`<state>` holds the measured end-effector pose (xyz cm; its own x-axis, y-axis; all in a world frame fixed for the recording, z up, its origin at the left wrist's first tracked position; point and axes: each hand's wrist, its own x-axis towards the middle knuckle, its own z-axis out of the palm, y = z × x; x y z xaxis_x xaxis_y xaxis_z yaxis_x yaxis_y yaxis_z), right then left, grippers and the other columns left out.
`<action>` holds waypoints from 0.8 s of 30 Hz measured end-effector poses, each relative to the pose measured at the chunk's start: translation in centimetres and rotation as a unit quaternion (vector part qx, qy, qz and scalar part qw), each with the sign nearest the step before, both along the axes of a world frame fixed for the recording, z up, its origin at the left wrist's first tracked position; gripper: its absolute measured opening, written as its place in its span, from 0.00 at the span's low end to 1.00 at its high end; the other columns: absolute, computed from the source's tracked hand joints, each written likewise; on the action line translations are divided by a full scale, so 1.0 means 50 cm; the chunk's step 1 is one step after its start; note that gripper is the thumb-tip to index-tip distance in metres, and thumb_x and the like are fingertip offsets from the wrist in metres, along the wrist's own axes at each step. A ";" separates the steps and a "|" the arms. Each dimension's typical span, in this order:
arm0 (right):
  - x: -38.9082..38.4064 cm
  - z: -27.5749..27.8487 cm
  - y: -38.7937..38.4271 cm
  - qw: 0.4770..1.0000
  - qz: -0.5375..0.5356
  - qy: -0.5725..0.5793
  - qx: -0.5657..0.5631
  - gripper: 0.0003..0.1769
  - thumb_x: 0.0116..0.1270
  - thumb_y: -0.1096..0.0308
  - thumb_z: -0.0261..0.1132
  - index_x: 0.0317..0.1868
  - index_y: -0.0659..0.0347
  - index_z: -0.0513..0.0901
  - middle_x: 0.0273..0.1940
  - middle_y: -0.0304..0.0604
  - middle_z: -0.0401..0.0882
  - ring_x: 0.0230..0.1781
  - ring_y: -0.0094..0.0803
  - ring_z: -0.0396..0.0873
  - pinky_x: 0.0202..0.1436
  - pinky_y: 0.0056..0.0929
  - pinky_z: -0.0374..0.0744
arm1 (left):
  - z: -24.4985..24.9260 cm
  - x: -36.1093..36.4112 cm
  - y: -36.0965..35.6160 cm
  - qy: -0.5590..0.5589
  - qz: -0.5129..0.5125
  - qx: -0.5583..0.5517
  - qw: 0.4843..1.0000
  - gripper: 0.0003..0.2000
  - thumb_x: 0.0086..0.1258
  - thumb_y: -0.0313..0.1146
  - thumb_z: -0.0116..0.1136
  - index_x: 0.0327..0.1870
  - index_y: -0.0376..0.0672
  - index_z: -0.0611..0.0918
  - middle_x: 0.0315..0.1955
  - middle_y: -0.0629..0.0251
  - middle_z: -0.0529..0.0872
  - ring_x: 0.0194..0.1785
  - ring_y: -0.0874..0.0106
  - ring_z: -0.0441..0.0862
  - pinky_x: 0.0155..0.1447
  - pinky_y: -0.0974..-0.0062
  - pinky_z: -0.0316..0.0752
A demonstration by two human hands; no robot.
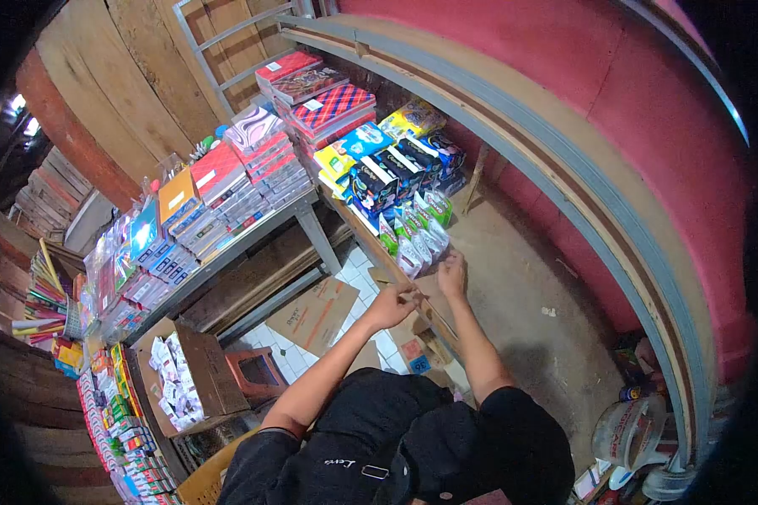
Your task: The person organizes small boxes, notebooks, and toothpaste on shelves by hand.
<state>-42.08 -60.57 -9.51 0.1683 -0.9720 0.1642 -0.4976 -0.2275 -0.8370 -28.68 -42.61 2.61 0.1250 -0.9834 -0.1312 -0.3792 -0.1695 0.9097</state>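
Several white-and-green plastic packets [414, 236] stand in slanting rows on the shelf, close in front of my hands. My right hand [452, 276] is at the near right end of these packets, its fingers bent and close together. Whether it grips a packet is hidden. Over the wooden front edge [370, 225] of the shelf, my left hand [393, 305] has its fingertips drawn together, just below the nearest packet; anything in them is too small to make out. Behind the packets sit black-and-blue packs [398, 174].
Stacked notebooks [219, 177] fill a table at the left. A cardboard box [215, 379] of small white packets stands below, beside a reddish plastic stool [257, 370]. Flattened cardboard [313, 314] lies on the tiled floor. A pink wall [531, 76] and curved metal rail bound the right.
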 end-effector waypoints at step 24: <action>0.033 0.003 0.013 0.997 0.035 0.067 -0.013 0.09 0.61 0.72 0.60 0.42 0.64 0.79 0.38 0.56 0.83 0.42 0.51 0.82 0.45 0.45 0.78 | -0.236 0.178 0.425 0.186 0.312 0.161 0.918 0.19 0.67 0.35 0.62 0.55 0.34 0.79 0.39 0.64 0.86 0.39 0.74 0.82 0.41 0.76 0.76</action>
